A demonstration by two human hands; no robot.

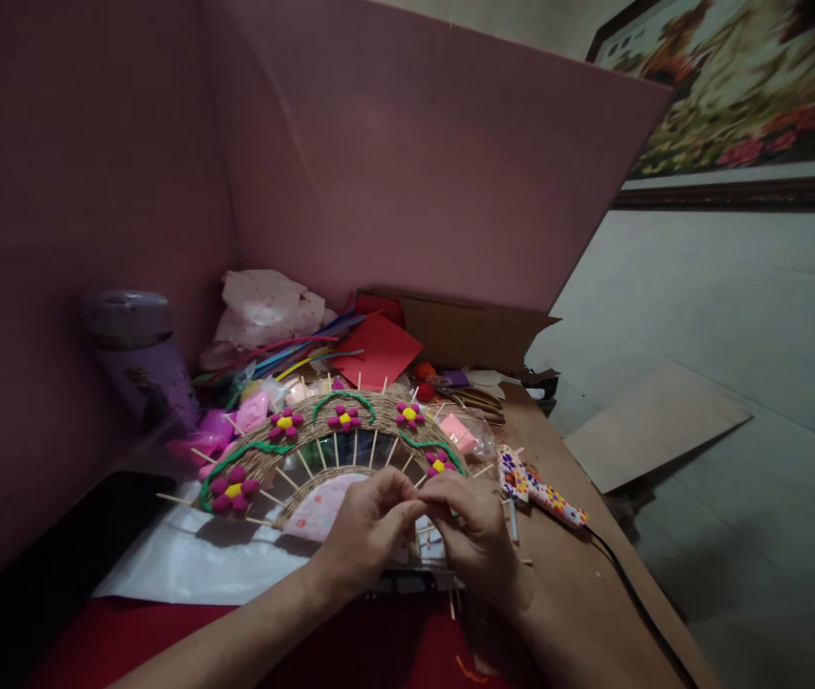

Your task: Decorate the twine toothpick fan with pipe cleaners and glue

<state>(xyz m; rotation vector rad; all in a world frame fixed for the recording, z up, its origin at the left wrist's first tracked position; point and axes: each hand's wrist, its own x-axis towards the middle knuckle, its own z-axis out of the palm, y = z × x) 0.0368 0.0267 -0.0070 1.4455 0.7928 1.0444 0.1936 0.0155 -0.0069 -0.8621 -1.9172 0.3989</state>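
A half-round fan [385,410] of thin sticks woven with tan twine lies on a white plastic sheet [170,565]. Magenta flowers [233,490] with yellow centres and curved green strips decorate its band, and a pale pink patterned panel [318,509] fills the inner part. Over the fan's lower right, my left hand [361,531] and my right hand [477,538] meet with their fingertips pinched together. Whatever is between the fingers is too small or hidden to make out. The fan's lower right corner is covered by my hands.
A flower-patterned glue gun [540,490] with a black cord rests on the brown board at right. Behind the fan are a red paper square [379,350], pipe cleaners and small packets. A purple tumbler [142,359] stands at left; pink panels rise behind.
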